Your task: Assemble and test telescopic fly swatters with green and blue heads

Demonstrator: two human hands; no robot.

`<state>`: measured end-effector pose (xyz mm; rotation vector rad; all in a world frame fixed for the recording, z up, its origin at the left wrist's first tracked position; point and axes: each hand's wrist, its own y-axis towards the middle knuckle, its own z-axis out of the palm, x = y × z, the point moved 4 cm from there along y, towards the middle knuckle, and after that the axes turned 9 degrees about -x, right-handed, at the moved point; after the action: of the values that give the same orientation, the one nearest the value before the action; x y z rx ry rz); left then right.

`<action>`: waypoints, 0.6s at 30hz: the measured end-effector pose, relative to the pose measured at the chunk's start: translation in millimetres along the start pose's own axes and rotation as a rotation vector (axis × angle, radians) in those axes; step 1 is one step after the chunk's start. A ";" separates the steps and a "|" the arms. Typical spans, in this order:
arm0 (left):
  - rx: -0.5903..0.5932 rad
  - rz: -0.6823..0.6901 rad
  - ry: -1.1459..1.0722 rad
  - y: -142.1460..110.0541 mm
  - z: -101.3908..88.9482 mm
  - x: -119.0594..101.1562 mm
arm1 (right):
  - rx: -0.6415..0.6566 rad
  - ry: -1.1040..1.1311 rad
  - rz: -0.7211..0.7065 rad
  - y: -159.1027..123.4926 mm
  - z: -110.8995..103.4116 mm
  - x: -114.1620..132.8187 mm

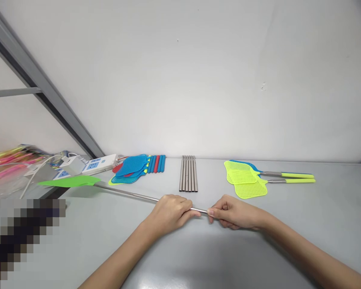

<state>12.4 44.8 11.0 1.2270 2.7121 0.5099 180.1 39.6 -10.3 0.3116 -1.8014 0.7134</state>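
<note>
While your left hand point(173, 212) wraps around the metal rod point(129, 194), your right hand point(234, 211) pinches its near end between thumb and fingers; that tip is hidden, so I cannot tell whether anything is fitted there. Both grips are closed on the rod, with a short bare stretch showing between them. The rod slants across the grey table point(327, 228), on your side of the row of loose metal tubes point(188, 174), and runs leftward to a green swatter head point(70, 182) near the white power strip point(106, 162). Beyond the rod lies a stack of mostly blue swatter heads point(134, 165), with short coloured handles point(158, 163) just beside them; to your right are yellow-handled swatters point(242, 174).

Judging by its look, the piece should feel light, its rod smooth and fairly stiff, its head thin and bendy, likely plastic. The shaft seems to narrow towards the head, so it may be telescopic and could slide in if you press lengthwise. With so much length out to the left, the head probably swings at a small turn of your wrist. Bare metal may slip under damp fingers, so the thicker part looks the best place for a firm hold; the head would likely flex.
</note>
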 end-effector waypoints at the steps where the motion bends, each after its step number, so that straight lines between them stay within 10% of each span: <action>1: -0.003 -0.001 -0.001 -0.1 0.1 0.0 | 0.001 0.007 0.000 -0.1 0.0 0.0; 18: 0.040 -0.120 -0.061 0.3 3.3 -6.0 | 0.041 0.107 0.075 -0.5 0.6 -3.2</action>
<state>17.3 41.3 7.9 1.0626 2.7356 0.3985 181.0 38.5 -13.2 0.2301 -1.7056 0.8056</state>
